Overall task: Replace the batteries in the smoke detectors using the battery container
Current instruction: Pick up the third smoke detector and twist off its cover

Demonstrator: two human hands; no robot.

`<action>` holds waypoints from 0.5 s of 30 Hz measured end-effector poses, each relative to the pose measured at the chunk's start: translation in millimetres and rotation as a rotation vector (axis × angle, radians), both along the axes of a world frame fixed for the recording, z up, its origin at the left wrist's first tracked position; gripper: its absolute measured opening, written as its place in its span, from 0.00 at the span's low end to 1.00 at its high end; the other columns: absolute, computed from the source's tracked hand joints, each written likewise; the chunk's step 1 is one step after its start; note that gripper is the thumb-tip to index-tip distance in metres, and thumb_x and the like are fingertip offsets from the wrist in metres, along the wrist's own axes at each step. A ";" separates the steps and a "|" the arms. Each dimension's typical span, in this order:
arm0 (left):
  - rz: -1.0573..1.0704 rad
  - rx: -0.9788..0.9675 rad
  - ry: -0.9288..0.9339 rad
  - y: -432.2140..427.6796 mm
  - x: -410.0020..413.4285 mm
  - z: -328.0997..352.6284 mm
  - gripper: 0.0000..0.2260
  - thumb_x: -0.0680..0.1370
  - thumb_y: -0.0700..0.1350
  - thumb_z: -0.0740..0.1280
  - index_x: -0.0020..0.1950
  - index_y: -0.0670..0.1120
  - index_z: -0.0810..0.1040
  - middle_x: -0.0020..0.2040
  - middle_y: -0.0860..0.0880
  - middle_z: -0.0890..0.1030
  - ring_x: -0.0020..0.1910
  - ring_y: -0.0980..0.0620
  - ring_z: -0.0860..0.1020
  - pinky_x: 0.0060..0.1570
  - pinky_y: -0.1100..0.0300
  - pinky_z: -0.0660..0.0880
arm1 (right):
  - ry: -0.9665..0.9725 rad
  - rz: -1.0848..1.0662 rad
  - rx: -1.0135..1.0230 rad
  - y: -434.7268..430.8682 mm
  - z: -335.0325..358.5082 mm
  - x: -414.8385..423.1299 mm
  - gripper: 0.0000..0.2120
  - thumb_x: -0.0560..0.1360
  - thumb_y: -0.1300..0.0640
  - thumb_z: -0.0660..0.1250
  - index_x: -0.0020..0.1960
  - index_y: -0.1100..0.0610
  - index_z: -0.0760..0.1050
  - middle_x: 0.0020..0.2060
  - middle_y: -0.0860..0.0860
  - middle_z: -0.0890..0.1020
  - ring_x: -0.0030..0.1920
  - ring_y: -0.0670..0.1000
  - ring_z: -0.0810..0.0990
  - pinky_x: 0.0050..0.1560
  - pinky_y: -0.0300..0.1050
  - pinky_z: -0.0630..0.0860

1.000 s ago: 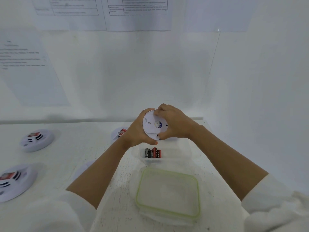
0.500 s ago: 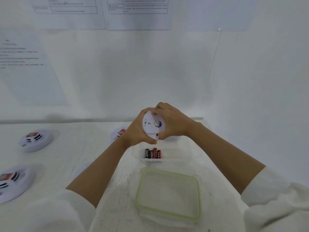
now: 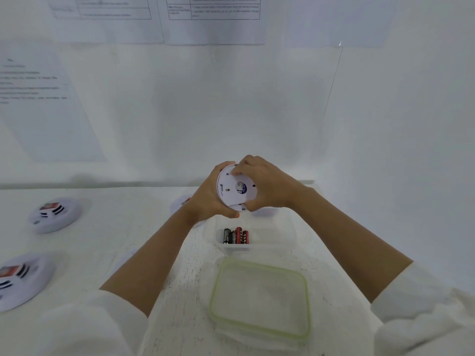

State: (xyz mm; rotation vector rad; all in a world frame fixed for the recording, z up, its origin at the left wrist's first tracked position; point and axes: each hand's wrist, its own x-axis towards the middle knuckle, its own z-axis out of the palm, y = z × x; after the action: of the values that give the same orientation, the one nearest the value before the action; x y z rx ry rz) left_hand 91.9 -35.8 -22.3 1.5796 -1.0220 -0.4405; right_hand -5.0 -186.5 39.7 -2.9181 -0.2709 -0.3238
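Observation:
A round white smoke detector [image 3: 232, 190] is held up above the table with its flat back plate facing me. My left hand [image 3: 205, 201] grips its left rim from behind. My right hand [image 3: 267, 186] grips its right side, fingers curled over the top edge and thumb at the bottom. Just below stands a clear plastic battery container [image 3: 280, 237] with several red and black batteries [image 3: 236, 236] in its left end.
The container's green-rimmed lid [image 3: 259, 299] lies near the table's front. Two more detectors [image 3: 54, 214] [image 3: 18, 281] rest face up at the left. Another detector [image 3: 183, 202] shows partly behind my left wrist. A white wall with papers stands behind.
Both hands have turned the detector's back plate slightly; my right fingers have shifted further over its top edge. The detector stays at about the same height.

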 end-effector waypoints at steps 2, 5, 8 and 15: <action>0.004 -0.001 -0.001 1.3 -0.2 -0.6 0.46 0.56 0.32 0.77 0.68 0.56 0.62 0.66 0.54 0.69 0.63 0.58 0.71 0.51 0.65 0.75 | -0.010 -0.014 -0.014 0.0 0.4 -0.3 0.33 0.62 0.50 0.76 0.64 0.58 0.70 0.55 0.54 0.73 0.52 0.51 0.70 0.51 0.38 0.64; -0.003 0.005 -0.012 3.8 -1.5 -3.0 0.47 0.56 0.34 0.78 0.70 0.53 0.61 0.67 0.53 0.68 0.65 0.56 0.70 0.55 0.60 0.75 | -0.011 -0.042 0.003 3.3 1.0 -3.6 0.36 0.59 0.44 0.72 0.64 0.56 0.70 0.54 0.52 0.72 0.51 0.50 0.70 0.51 0.40 0.65; -0.015 0.023 -0.038 9.6 -5.4 -4.2 0.49 0.55 0.40 0.78 0.72 0.49 0.59 0.68 0.50 0.67 0.66 0.52 0.70 0.58 0.54 0.75 | -0.004 -0.059 0.054 10.3 1.1 -8.9 0.36 0.57 0.43 0.69 0.63 0.54 0.70 0.53 0.50 0.72 0.51 0.49 0.70 0.53 0.42 0.67; -0.001 -0.006 -0.121 27.8 -22.3 3.3 0.47 0.53 0.47 0.77 0.68 0.47 0.61 0.63 0.51 0.69 0.59 0.68 0.71 0.52 0.73 0.71 | 0.040 -0.120 0.114 30.9 4.2 -35.6 0.37 0.55 0.45 0.67 0.63 0.53 0.70 0.54 0.49 0.72 0.52 0.48 0.69 0.55 0.43 0.66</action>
State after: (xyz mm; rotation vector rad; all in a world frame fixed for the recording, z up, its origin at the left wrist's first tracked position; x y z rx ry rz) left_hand 69.5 -8.0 -19.0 1.6163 -1.1149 -0.3457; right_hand -40.7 -155.7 43.9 -2.8305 -0.0683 -0.2885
